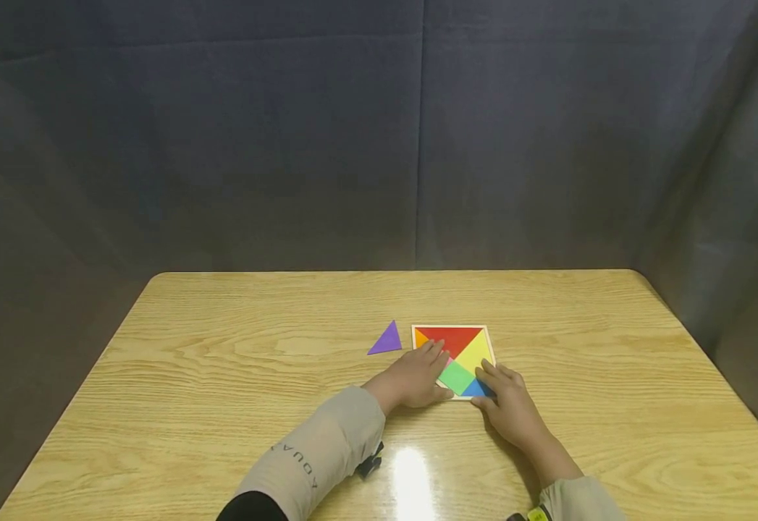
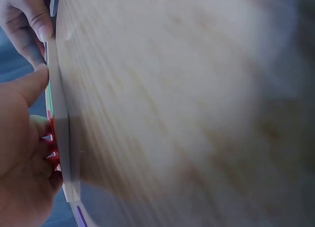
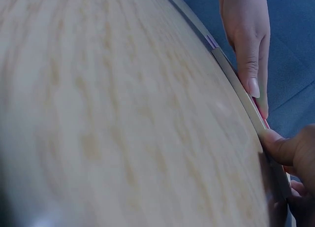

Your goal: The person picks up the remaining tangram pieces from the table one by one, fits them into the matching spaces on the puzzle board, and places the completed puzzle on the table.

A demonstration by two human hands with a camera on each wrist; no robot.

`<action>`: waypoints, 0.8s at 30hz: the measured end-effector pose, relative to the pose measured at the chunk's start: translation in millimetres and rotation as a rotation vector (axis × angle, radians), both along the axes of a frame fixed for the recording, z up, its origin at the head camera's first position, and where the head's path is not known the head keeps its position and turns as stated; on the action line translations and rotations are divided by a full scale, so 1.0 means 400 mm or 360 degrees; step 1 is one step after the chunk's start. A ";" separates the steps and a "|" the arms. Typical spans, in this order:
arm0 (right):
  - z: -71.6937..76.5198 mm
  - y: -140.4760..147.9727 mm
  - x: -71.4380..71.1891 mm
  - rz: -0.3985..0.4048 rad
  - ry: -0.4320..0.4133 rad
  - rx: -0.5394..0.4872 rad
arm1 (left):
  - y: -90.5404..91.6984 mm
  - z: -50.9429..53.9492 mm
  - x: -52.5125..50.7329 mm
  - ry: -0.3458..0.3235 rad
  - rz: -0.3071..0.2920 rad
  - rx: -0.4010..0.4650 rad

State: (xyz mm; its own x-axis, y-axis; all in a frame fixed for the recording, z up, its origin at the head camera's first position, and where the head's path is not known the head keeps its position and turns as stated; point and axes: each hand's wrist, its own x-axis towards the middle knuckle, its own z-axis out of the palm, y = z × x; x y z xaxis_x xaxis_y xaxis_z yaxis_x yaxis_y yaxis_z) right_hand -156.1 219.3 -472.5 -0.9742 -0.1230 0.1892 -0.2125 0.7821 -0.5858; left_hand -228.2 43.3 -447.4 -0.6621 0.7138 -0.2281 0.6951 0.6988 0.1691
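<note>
A tangram in a pale wooden tray (image 1: 491,350) lies on the table. Red (image 1: 450,339), yellow (image 1: 474,352), green (image 1: 457,378), blue (image 1: 475,389) and orange (image 1: 420,338) pieces show in it, and a sliver of pink. My left hand (image 1: 418,378) lies over the tray's left part with extended fingers on the pieces, hiding some of them. At the near right corner my right hand (image 1: 510,407) touches the blue piece and tray edge, its thumb at the near rim. A purple triangle (image 1: 388,340) lies outside the tray, to its left.
The wood-grained table (image 1: 222,391) has rounded far corners. Dark grey curtain (image 1: 287,145) hangs behind it and on both sides. A bright light reflection (image 1: 411,481) shows on the tabletop between the forearms.
</note>
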 end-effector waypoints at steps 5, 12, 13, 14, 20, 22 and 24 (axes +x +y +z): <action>0.001 0.000 0.002 -0.0001 -0.0031 -0.0006 | -0.005 -0.004 0.001 -0.0025 -0.0011 -0.0038; 0.002 -0.001 -0.001 0.0006 -0.0013 0.0017 | -0.008 -0.003 0.001 -0.0046 -0.0005 -0.0008; 0.002 -0.001 -0.001 0.0007 -0.0009 0.0022 | -0.008 -0.003 0.001 -0.0056 -0.0001 0.0003; 0.002 0.000 -0.001 0.0008 -0.0007 0.0030 | -0.009 -0.003 0.001 -0.0070 0.0006 0.0017; 0.002 0.000 -0.002 0.0005 0.0009 0.0064 | -0.008 -0.001 -0.001 -0.0152 0.0056 0.0125; 0.000 0.000 -0.001 0.0001 0.0008 0.0065 | -0.006 -0.002 -0.002 -0.0188 0.0075 0.0167; -0.001 0.002 0.000 -0.0003 0.0006 0.0062 | -0.004 -0.003 -0.002 -0.0226 0.0101 0.0216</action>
State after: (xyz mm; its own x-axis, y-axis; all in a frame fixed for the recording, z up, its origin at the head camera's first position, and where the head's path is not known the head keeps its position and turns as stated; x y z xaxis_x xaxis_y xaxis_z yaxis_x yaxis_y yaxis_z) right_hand -156.2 220.0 -473.0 -0.9737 -0.1283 0.1882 -0.2131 0.8048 -0.5539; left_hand -229.1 41.8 -448.5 -0.6747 0.7023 -0.2271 0.6129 0.7045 0.3578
